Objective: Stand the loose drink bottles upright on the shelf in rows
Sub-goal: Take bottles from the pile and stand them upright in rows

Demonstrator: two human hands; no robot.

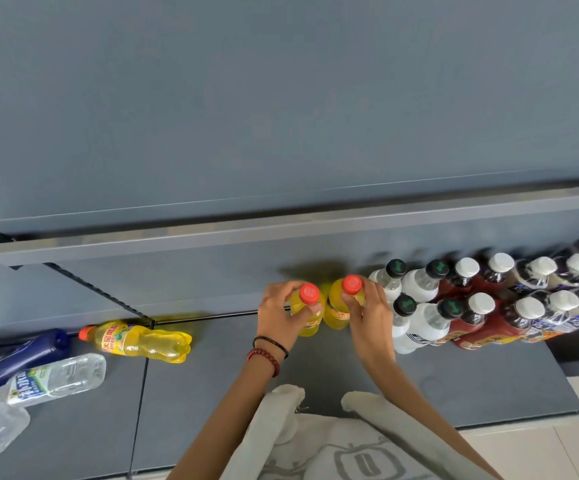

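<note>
Head view, looking down: both hands sit at mid-frame, each clamped on its own drink. The left hand [279, 318] curls round the neck and shoulder of the left yellow bottle [309, 294]. The right hand [371, 318] grips the right yellow bottle [336, 317] the same way. Both bottles stand upright with their red caps up, side by side on the shelf [212, 382], close to the back panel [212, 282]. Whether their bodies touch cannot be told.

Just right of the right hand, the standing rows [482, 304] begin. They are two lines of upright bottles, black-capped white ones first, then white-capped dark ones, running to the shelf's right edge.

At lower left lie the loose ones: a lying yellow bottle [139, 342] against the back, a blue bottle [21, 356] and a clear bottle [56, 377], well apart from the hands. Bare shelf stretches between that lying yellow bottle and the left hand, and from both hands down to the front edge at the bottom of the frame. An upper shelf [281, 233] overhangs across the middle of the frame.
</note>
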